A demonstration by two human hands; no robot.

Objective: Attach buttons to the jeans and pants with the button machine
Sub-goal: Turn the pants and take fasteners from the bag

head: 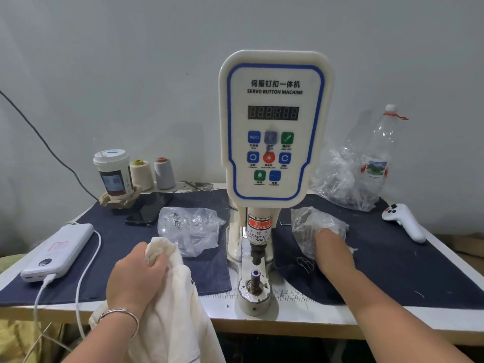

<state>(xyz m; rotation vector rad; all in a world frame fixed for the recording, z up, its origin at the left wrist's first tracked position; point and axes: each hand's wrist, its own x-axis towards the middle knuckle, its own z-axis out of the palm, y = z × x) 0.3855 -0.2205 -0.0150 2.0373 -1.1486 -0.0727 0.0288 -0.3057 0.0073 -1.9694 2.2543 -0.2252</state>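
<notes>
Right hand [330, 248]: reaching forward into a crinkled clear bag [314, 227] just right of the machine column; fingertips buried in the plastic, so grip or flat touch cannot be told.
Left hand [137, 273]: fist closed round a bunched fold of the cream pants [178, 310], knuckles up, wrist bent, a thin bracelet [119, 314] on it.
Pants position: held left of the lower die [255, 277], draping off the table edge; not yet laid over the die.
Button machine [273, 127]: upright at centre, punch [258, 254] hanging directly above the die, finger-warning label on the column.
Risk, pinch: fingers could stray between punch and die while seating a button, given how near both hands work.
Risk, misplacement: bunched cloth may go under the punch doubled or off the mark, since the hold is on a wad, not a flat waistband.
Risk, spill: a tug on the loose bag could scatter small parts across the dark cloth mat [392, 271].
Risk, snag: hanging fabric near the white cable [86, 271] of the power bank [59, 252] could drag it off.
</notes>
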